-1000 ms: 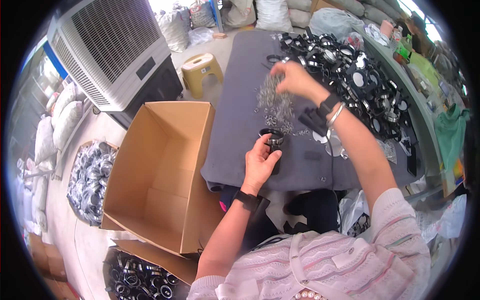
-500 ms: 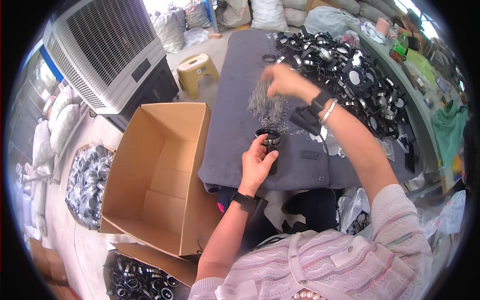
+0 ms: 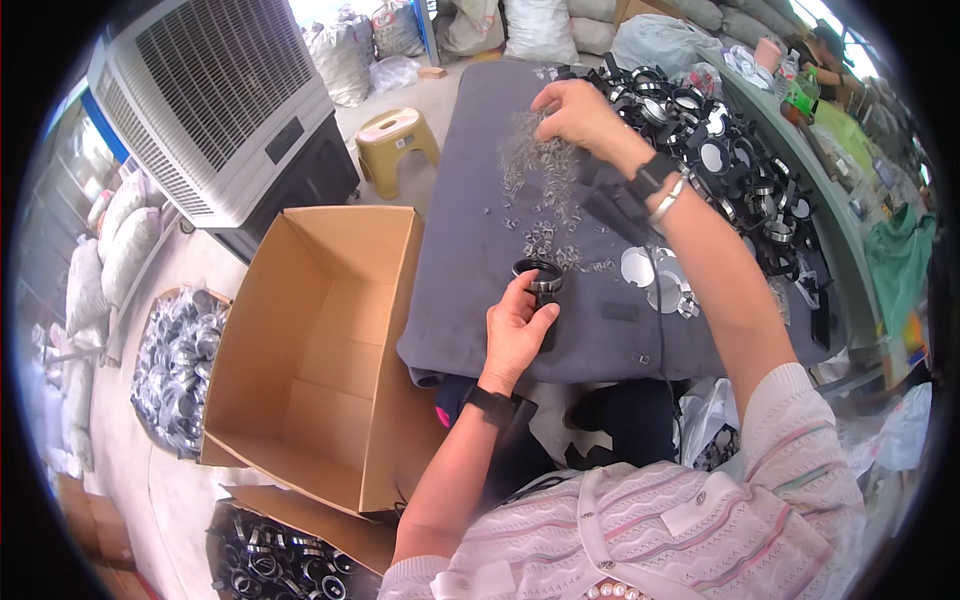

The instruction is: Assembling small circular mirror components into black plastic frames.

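Observation:
My left hand (image 3: 516, 335) is closed around a black ring-shaped part with a silver band (image 3: 540, 277), held upright near the front of the padded table. Beyond it, small metal clips (image 3: 541, 239) lie in a loose heap. Farther off, my right hand (image 3: 582, 118) is raised with its fingers bent together over a blurred grey mass of the same clips (image 3: 530, 150). Whether it grips a see-through bag or the clips themselves cannot be made out. Flat white discs (image 3: 637, 266) lie to the right of the ring.
Black and silver ring parts (image 3: 700, 150) are piled on the table's right side. At left stand an open cardboard box (image 3: 310, 350), an air cooler (image 3: 215, 100) and a yellow stool (image 3: 395, 150). A black cable (image 3: 659, 320) hangs over the front edge.
My right hand has moved up and slightly right, away from the heap. The clips below it are now spread farther over the table. My left hand still holds the ring part.

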A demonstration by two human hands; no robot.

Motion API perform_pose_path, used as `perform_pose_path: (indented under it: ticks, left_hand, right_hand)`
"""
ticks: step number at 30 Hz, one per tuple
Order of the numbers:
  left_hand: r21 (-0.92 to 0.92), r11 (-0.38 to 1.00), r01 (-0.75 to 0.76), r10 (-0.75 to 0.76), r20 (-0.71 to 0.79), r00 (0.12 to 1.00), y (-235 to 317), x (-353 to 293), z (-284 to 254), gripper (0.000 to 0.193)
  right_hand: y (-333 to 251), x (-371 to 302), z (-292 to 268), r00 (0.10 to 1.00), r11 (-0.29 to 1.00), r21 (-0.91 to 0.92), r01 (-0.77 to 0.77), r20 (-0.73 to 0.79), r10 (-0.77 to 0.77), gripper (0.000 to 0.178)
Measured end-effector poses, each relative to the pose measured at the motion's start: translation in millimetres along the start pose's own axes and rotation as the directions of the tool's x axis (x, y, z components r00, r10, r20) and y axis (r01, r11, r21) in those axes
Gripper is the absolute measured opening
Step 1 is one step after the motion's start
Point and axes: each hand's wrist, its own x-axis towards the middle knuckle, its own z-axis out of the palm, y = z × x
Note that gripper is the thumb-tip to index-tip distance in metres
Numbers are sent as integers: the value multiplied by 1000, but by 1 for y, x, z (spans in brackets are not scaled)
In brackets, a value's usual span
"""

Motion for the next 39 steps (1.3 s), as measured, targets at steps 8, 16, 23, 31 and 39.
perform_pose_path:
  ticks: [8, 16, 23, 31, 39]
  left_hand:
    - [-7, 999, 48, -48, -2, 999, 3, -4, 2, 48]
    - [-23, 999, 28, -27, 21, 999, 9, -4, -1, 47]
    - [-30, 998, 52, -52, 10, 999, 12, -2, 0, 47]
    - [41, 998, 52, -52, -6, 999, 13, -5, 1, 46]
    - [44, 997, 62, -63, 13, 998, 13, -6, -1, 45]
  right_hand:
    - [54, -4, 71, 999, 984, -172, -48, -8, 47, 45]
    - [75, -28, 34, 988, 995, -93, 28, 155, -14, 37]
    - [118, -75, -13, 951, 960, -71, -273, 134, 280, 19]
    - [140, -100, 28, 960, 903, -383, -194, 114, 255, 17]
    - [131, -112, 29, 988, 905, -425, -14, 135, 79, 7]
